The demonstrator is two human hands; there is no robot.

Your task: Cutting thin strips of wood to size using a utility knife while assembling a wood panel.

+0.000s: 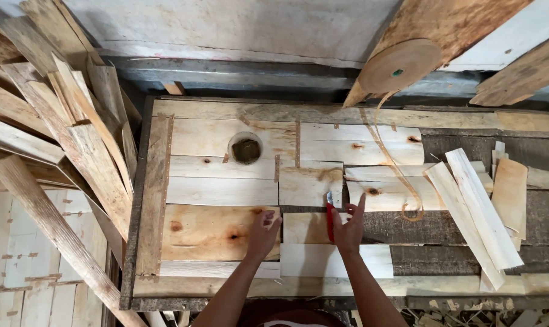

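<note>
— Wooden worktable (146,200) fills the view, its top covered with pale veneer sheets laid edge to edge. What's nearest?

— Both hands, at the near edge. The left hand (263,233) lies on a knotty, orange-toned veneer sheet (217,232), fingers bent and close together, pressing its right edge. The right hand (349,228) holds a red utility knife (329,218) upright against a small veneer piece (306,228); thumb and palm grip it, the other fingers fan out wide.

— And the white strip just below?

— A pale rectangular sheet (335,260), just under the right wrist, touching the small piece.

— Anything round or label-like?

— A round hole (245,148) in one sheet farther back, with something dark in it. Beyond, a roll of brown paper tape (399,65) with a green core hangs by the far edge; its loose end (395,163) trails down across the sheets.

— The sides?

— Loose narrow strips (480,206) heaped on the right, rough offcuts (62,133) stacked on the left, a grey wall (226,30) behind.
</note>
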